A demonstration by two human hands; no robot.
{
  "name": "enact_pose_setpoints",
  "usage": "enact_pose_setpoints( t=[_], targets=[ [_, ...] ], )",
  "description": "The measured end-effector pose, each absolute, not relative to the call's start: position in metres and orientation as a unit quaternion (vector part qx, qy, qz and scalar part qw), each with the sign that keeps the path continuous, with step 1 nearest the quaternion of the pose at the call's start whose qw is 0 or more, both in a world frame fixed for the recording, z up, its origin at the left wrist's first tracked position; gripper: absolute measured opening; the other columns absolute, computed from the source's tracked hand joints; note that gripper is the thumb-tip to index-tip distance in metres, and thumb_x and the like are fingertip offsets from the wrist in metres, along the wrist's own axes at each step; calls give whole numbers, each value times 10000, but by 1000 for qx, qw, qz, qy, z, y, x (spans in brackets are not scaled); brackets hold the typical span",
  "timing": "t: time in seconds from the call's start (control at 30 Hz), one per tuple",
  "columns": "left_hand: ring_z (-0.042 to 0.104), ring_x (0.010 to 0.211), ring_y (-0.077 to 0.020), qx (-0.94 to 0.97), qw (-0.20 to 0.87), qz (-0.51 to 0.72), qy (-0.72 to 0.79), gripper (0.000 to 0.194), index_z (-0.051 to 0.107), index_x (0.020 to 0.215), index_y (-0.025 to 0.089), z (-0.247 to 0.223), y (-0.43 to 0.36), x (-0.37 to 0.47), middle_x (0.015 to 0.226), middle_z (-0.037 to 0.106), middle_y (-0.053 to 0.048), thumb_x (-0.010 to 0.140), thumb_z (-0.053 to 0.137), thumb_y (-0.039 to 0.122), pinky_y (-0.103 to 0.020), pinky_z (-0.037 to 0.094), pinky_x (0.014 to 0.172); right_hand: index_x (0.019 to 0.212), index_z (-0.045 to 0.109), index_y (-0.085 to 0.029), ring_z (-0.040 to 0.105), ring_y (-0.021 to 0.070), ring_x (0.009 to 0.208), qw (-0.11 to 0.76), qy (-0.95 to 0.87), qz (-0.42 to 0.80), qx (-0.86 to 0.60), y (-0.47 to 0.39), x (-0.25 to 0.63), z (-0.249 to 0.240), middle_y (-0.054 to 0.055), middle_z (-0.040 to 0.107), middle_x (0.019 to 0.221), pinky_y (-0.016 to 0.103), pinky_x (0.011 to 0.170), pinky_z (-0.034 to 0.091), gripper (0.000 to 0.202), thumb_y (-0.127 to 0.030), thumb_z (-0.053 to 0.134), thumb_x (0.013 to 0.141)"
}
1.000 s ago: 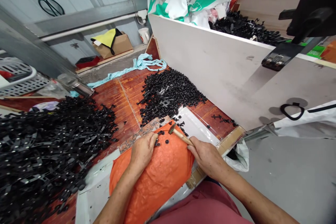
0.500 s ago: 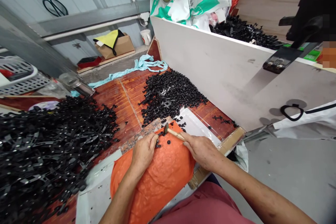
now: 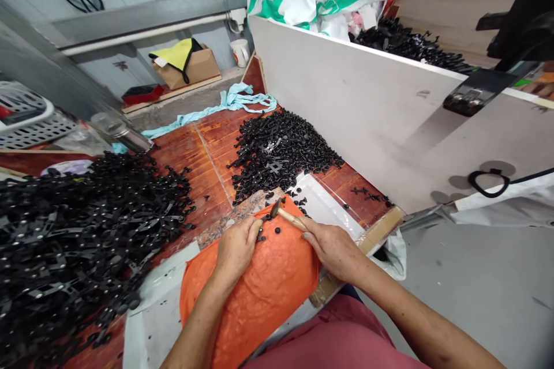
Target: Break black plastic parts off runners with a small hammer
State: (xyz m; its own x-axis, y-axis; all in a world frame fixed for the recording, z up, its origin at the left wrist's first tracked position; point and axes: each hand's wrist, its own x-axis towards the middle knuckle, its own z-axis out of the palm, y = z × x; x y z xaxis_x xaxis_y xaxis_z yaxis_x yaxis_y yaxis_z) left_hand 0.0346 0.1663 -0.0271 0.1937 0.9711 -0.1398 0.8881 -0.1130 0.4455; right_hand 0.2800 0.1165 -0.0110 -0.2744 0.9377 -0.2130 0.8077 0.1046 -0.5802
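Observation:
My right hand [image 3: 333, 245] is closed around the wooden handle of a small hammer [image 3: 291, 218]. Its dark metal head is close to the fingertips of my left hand [image 3: 236, 245]. Those fingers are pinched at a small black part [image 3: 267, 217], mostly hidden by the fingers and the hammer head. Beneath both hands an orange cloth [image 3: 264, 294] is spread, with a few round black pieces [image 3: 277, 230] lying on it. The edge of a speckled stone slab [image 3: 225, 220] shows just beyond the cloth.
A large heap of black jointed parts [image 3: 78, 230] covers the left side. A second heap of small black pieces [image 3: 285, 150] lies ahead on the red-brown wooden surface [image 3: 208, 153]. A pale board [image 3: 346, 86] stands as a wall on the right, with a black clamp [image 3: 467, 95] on it.
The hammer head has risen slightly and tilted a little beside my left fingertips. Both hands keep nearly the same places. The whole view has shifted slightly.

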Motion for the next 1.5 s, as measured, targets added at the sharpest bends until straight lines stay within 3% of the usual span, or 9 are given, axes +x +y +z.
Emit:
enact_pose_setpoints(
  t=[0.37, 0.6, 0.87, 1.03, 1.17, 1.33, 1.5],
  targets=[
    [682, 795, -214, 735, 191, 36, 650, 360, 677, 837, 221, -16, 167, 44, 844, 762, -55, 1014, 398, 362, -274, 303, 645, 1443, 507, -307, 726, 225, 1003, 128, -736, 310, -588, 115, 280, -15, 33, 767, 1104, 284, 815, 460, 413, -236, 425, 1045],
    [711, 837, -220, 729, 192, 23, 657, 381, 697, 860, 219, -19, 167, 41, 872, 781, -62, 1021, 387, 371, -272, 329, 662, 1423, 531, -300, 734, 223, 921, 131, -744, 300, -582, 115, 283, -15, 26, 771, 1012, 284, 759, 472, 395, -249, 418, 1048],
    [718, 821, -227, 734, 164, -13, 659, 380, 729, 896, 229, -10, 167, 47, 878, 791, -68, 1024, 398, 365, -287, 321, 648, 1610, 278, -304, 716, 227, 983, 193, -770, 232, -562, 110, 289, -4, 68, 747, 1156, 309, 816, 506, 571, -230, 374, 1052],
    [718, 815, -222, 737, 152, -22, 659, 368, 724, 919, 237, -12, 167, 45, 880, 791, -58, 1026, 400, 375, -289, 318, 641, 1585, 343, -300, 707, 217, 793, 133, -799, 194, -553, 111, 284, -7, 42, 747, 938, 283, 686, 485, 543, -232, 398, 1049],
    [714, 805, -211, 741, 151, -15, 655, 389, 708, 872, 234, -16, 167, 43, 854, 786, -53, 1029, 391, 397, -282, 317, 634, 1627, 226, -290, 704, 210, 882, 188, -785, 201, -554, 113, 283, -3, 54, 750, 1015, 286, 758, 490, 585, -229, 363, 1062],
    [712, 817, -223, 738, 154, -24, 657, 385, 701, 874, 232, -17, 167, 43, 856, 782, -71, 1025, 380, 381, -277, 329, 640, 1573, 381, -267, 711, 225, 780, 99, -799, 195, -560, 116, 282, -3, 60, 763, 898, 290, 681, 473, 516, -251, 385, 1058],
    [704, 809, -256, 727, 178, -6, 663, 375, 687, 978, 221, -17, 163, 45, 866, 770, -98, 1026, 348, 377, -296, 379, 670, 1593, 329, -334, 731, 214, 841, 121, -787, 213, -566, 117, 276, -11, 42, 775, 965, 275, 720, 492, 574, -226, 428, 1037]
  ],
)
